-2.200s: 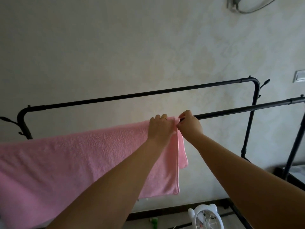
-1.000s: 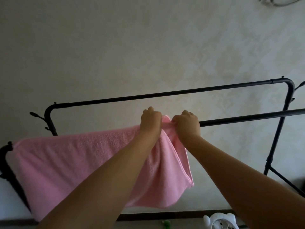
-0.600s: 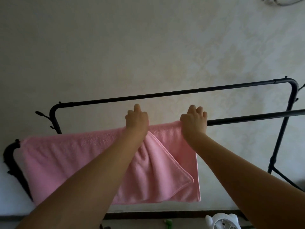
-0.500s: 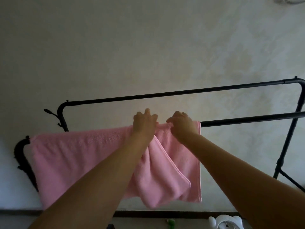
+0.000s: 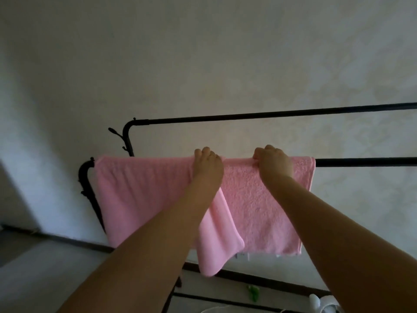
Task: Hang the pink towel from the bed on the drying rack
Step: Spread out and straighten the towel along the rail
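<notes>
The pink towel (image 5: 144, 195) hangs draped over the near bar of the black drying rack (image 5: 365, 162), from the rack's left end to about mid-frame. My left hand (image 5: 208, 164) rests on the towel's top fold at the bar, fingers curled over it. My right hand (image 5: 272, 162) pinches the top fold a little to the right, near the towel's right edge. A loose folded flap (image 5: 216, 245) of towel droops between my forearms, lower than the rest.
The rack's far bar (image 5: 270, 114) runs parallel behind, close to the pale wall. Low rack rails (image 5: 225, 300) cross the floor below. A small green object (image 5: 253, 292) and a white item (image 5: 325, 303) lie on the floor at bottom right.
The view has shifted so the rack sits further right. My hands have spread apart along the bar, and the towel lies flatter and wider over it.
</notes>
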Demonstrator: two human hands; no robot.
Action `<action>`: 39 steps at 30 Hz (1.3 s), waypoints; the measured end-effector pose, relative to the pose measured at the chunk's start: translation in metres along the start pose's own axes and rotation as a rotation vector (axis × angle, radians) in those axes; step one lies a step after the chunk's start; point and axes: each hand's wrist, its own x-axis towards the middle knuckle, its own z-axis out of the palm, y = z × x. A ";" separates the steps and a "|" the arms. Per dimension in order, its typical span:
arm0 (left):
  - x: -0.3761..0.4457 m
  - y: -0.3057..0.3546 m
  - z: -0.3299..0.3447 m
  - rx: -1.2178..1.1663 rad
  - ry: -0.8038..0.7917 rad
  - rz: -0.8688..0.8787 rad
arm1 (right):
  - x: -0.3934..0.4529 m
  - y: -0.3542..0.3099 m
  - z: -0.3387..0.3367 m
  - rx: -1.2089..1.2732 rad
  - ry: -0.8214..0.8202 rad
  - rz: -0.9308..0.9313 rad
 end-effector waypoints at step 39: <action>-0.008 -0.153 0.056 -0.202 0.060 0.213 | 0.023 -0.168 0.051 -0.123 0.042 0.206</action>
